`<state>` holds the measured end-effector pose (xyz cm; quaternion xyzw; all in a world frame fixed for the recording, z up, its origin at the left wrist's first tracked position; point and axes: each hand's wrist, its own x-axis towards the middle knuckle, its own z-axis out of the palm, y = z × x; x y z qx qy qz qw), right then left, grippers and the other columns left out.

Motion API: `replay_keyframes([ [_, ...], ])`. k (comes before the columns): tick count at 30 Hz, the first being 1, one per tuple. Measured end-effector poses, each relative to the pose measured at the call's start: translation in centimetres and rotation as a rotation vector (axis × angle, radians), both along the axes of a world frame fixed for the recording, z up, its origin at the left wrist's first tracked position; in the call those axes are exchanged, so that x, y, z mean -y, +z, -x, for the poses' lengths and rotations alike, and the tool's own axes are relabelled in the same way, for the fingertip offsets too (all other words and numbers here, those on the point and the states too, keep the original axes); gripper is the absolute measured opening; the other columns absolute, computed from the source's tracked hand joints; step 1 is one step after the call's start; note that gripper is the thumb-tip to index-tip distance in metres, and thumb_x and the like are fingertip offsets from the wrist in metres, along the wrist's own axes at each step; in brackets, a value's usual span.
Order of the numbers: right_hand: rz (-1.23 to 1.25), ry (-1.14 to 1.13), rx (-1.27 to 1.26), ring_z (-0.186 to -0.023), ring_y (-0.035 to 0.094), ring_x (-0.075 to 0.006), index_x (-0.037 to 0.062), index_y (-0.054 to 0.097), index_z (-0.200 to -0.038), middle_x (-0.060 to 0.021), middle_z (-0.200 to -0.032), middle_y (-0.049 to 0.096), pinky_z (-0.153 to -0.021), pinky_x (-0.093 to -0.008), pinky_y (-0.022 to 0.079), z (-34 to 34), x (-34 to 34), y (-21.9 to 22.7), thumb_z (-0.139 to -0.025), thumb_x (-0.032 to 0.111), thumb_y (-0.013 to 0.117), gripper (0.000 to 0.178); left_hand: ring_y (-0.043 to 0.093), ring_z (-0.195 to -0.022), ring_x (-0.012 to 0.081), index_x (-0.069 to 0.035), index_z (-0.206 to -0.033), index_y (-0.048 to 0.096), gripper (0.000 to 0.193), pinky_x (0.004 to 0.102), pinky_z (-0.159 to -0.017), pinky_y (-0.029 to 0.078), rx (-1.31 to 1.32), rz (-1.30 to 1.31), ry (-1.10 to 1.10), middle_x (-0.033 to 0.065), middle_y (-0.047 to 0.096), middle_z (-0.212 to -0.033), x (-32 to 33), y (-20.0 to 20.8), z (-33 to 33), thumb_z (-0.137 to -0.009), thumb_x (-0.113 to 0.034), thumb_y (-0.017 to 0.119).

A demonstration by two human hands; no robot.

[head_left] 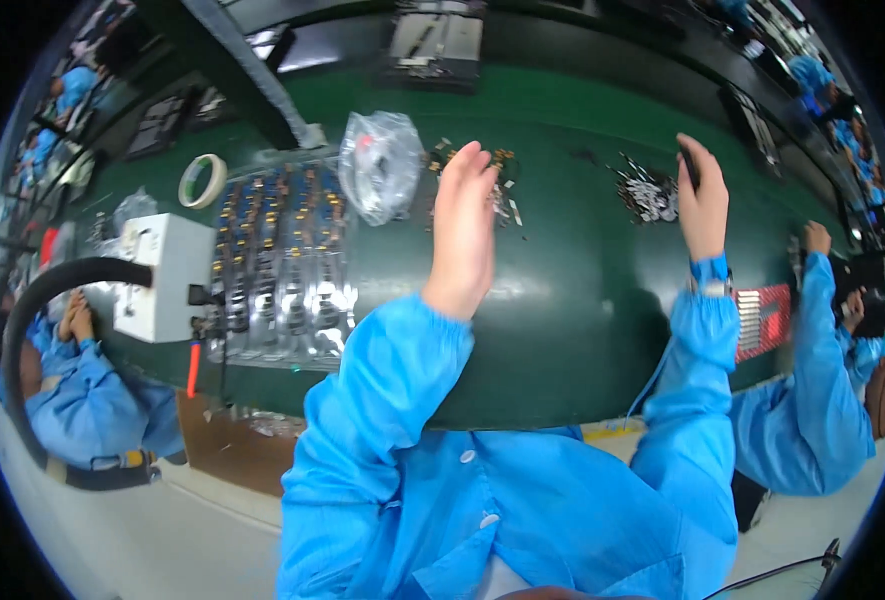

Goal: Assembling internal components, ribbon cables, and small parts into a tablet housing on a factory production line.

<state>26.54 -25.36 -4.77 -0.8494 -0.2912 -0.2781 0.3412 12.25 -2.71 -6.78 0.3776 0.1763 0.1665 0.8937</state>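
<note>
My left hand (465,230) is raised over the green table with its fingers stretched out and nothing seen in it. Behind and beside its fingers lies a scatter of small gold and dark parts (507,162), partly hidden by the hand. To the right, my right hand (704,205) is curved around a slim dark thing (689,165) that shows between thumb and fingers; its kind is too blurred to tell. Just left of that hand is a heap of small silver metal parts (647,197). A clear plastic bag (380,168) lies left of my left hand.
Clear trays (280,265) with rows of small parts lie at the left. Next to them are a white box (167,275) with a thick black hose (72,272) and a tape roll (202,181). A red tray (767,322) lies right. Co-workers sit on both sides.
</note>
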Motion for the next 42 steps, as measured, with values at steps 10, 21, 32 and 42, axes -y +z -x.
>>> replay_keyframes([
  [10,-0.298,0.274,-0.417,-0.067,0.053,-0.0146,0.0009,0.060,-0.088,-0.0076,-0.077,0.056,-0.058,-0.0236,0.041,11.1,-2.0,-4.4,-0.076,-0.010,0.046,0.022,0.051,-0.081,0.0204,0.005,-0.095,0.057,0.033,0.0336,-0.073,0.041,-0.203,0.235,0.493,0.0075,0.057,-0.096,-8.6,-5.4,-20.8,-0.073,-0.018,0.048],
  [21,-0.283,0.372,-0.346,-0.064,0.055,-0.0199,0.0043,0.062,-0.091,-0.0109,-0.080,0.057,-0.055,-0.0259,0.044,9.8,-2.0,-4.4,-0.069,-0.011,0.050,0.029,0.053,-0.094,0.0259,0.000,-0.109,0.039,0.051,0.0376,-0.073,0.049,-0.220,0.102,0.580,0.0145,0.051,-0.107,-7.3,-0.4,-23.9,-0.072,-0.017,0.068],
  [32,-1.081,0.448,-1.196,-0.044,0.028,-0.0022,0.0057,0.044,-0.124,-0.0061,-0.105,0.058,-0.045,-0.0181,0.027,8.7,2.3,-3.1,-0.092,0.036,0.036,0.045,0.049,-0.104,0.0150,-0.008,-0.113,0.050,0.032,0.0361,-0.092,0.036,-0.141,0.064,-0.244,0.0024,0.054,-0.113,-5.5,5.2,3.7,-0.083,-0.016,0.056],
  [42,-0.485,0.180,-1.264,-0.110,0.048,-0.0192,-0.0082,0.038,-0.126,-0.0153,-0.122,0.048,-0.093,-0.0294,0.038,19.1,1.4,-1.9,-0.078,-0.001,0.054,0.051,0.036,-0.121,0.0183,0.001,-0.137,0.013,0.072,0.0310,-0.101,0.027,-0.250,-0.223,-0.492,0.0128,0.036,-0.132,-5.0,0.5,19.6,-0.081,-0.004,0.057],
])
